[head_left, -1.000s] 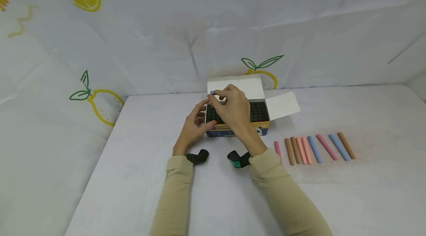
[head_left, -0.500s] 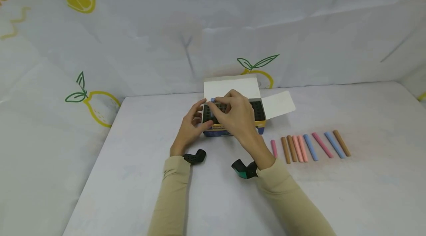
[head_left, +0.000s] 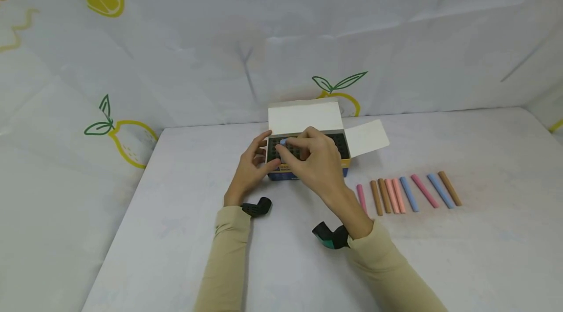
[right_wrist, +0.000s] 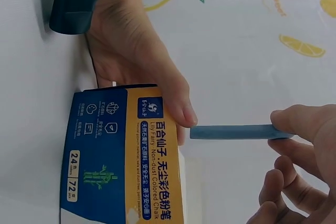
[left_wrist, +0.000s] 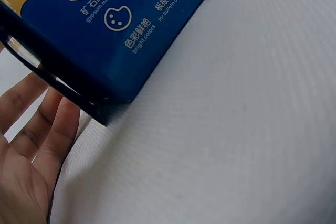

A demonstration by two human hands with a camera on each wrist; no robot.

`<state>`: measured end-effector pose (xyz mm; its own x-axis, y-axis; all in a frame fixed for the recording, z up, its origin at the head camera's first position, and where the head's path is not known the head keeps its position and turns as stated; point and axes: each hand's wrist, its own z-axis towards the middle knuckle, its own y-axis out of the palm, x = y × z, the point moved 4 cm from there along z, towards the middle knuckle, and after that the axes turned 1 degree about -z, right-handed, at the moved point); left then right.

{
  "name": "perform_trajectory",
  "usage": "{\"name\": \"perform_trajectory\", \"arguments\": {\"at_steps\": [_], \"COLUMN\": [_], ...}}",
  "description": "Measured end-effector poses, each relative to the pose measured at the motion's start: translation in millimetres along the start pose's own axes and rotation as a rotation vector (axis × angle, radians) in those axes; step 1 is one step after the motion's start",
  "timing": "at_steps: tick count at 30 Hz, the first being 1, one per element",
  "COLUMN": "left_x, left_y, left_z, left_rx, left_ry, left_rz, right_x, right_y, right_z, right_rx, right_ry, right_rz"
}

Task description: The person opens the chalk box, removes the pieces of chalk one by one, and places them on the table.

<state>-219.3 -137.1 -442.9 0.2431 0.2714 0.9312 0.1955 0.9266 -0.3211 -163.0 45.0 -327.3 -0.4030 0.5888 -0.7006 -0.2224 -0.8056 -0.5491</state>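
Note:
A blue-and-yellow box of colored chalk (right_wrist: 102, 129) stands with its top flaps spread, a dark grid of holes (head_left: 340, 143) inside. My left hand (head_left: 251, 167) holds the box at its left end, thumb over the front rim and fingers along the side; the left wrist view shows those fingers (left_wrist: 55, 129) by the box's lower corner. Between thumb and forefinger, my right hand (head_left: 321, 165) pinches a blue chalk stick (right_wrist: 231, 131) by its upper end. The stick is upright over the box's left part, its lower end close to the left thumb in the right wrist view.
Right of the box lies a row of chalk sticks: a pink stick (head_left: 424, 190), a brown stick (head_left: 450, 188), a blue stick (head_left: 409, 194), a salmon stick (head_left: 399, 195) and several more. A white side flap (head_left: 367, 138) juts out right; the lid (head_left: 305, 116) stands up behind.
My right hand has come down and slightly toward me with the blue chalk stick, bringing it lower over the box's holes. The left hand keeps its hold on the box.

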Motion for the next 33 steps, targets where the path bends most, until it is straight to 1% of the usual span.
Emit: {"name": "perform_trajectory", "arguments": {"at_steps": [8,15,22,27,33], "left_x": [-0.6,-0.6,-0.1,0.4,1.7], "left_y": [-0.1,-0.7,0.2,0.7,1.0], "left_z": [0.2,-1.2,-1.8,-2.1,-1.9], "left_rx": [-0.001,0.001,-0.001,0.001,0.005], "left_ry": [0.008,0.002,-0.007,-0.022,-0.006], "left_rz": [0.004,0.021,0.015,0.026,0.02], "right_x": [0.9,-2.1,-1.1,0.9,9.6], "right_y": [-5.3,-8.9,-13.5,-21.8,-30.4], "right_z": [-9.6,-19.3,-29.3,-35.9,-41.2], "right_rx": [0.002,-0.01,-0.015,-0.011,-0.031], "right_ry": [-0.023,-0.055,-0.083,-0.101,-0.099], "right_rz": [-0.008,0.027,0.044,0.03,-0.016]}}
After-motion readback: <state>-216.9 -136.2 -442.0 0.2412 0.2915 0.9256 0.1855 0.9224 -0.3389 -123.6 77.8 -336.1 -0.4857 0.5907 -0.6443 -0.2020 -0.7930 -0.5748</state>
